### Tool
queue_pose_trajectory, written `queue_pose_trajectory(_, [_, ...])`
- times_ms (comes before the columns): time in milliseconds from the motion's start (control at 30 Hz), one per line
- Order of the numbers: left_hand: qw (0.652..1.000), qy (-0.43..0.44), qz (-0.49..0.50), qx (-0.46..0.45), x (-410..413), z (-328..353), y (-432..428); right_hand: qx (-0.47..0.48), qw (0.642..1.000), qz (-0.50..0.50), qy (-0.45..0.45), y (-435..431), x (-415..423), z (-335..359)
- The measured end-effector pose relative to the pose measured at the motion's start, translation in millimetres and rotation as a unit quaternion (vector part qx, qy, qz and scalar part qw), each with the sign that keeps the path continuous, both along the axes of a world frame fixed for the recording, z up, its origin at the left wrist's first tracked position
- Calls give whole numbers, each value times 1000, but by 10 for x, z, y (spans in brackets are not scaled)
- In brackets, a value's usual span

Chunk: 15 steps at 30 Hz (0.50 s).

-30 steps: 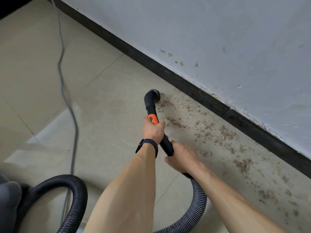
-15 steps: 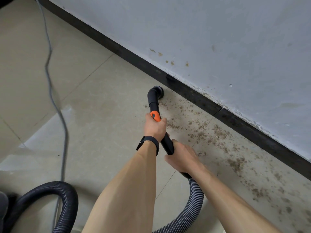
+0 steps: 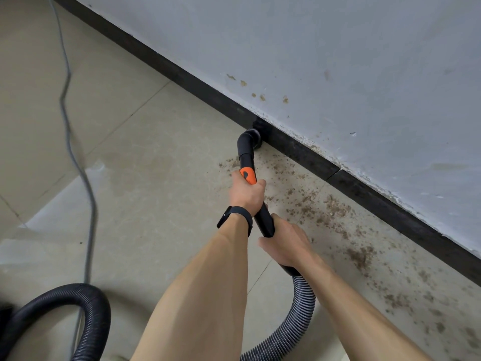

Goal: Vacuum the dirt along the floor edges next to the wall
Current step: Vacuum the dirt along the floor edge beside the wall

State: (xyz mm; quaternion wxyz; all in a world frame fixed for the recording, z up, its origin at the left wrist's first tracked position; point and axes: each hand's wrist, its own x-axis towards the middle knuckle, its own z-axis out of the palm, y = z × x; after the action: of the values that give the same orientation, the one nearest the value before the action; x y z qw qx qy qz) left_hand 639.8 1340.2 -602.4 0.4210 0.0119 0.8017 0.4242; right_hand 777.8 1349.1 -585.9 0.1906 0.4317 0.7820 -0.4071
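A black vacuum wand (image 3: pixel 263 217) with an orange slider (image 3: pixel 247 174) ends in a round brush nozzle (image 3: pixel 251 138) that touches the black baseboard (image 3: pixel 307 153). My left hand (image 3: pixel 246 192), with a black wristband, grips the wand just below the orange part. Lower down, my right hand (image 3: pixel 285 242) grips the wand where the ribbed hose (image 3: pixel 294 316) joins it. Brown dirt (image 3: pixel 333 209) lies scattered over the beige floor tiles to the right of the nozzle, along the baseboard.
The pale wall (image 3: pixel 338 61) rises above the baseboard, with small brown stains. A grey power cord (image 3: pixel 68 131) snakes over the floor at the left. The hose loops round at the bottom left (image 3: pixel 86 308).
The nozzle has moved forward across the floor until it meets the baseboard; both hands followed it. The patch of dirt near the nozzle's earlier spot has thinned.
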Motion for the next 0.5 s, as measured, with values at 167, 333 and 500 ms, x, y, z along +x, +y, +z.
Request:
queue_pose_trajectory(167, [1000,-4,20,19,83,-23,42,14,1000,9,-9,96,67,-13])
queue_pose_trajectory(333, [1000,-20,5,21,-75,12,-25,25,999,20,-13,40,-106,6])
queue_pose_trajectory(500, [999,-13,44,20,-554,44,-263,27,997,76,-12,-40,-602,95])
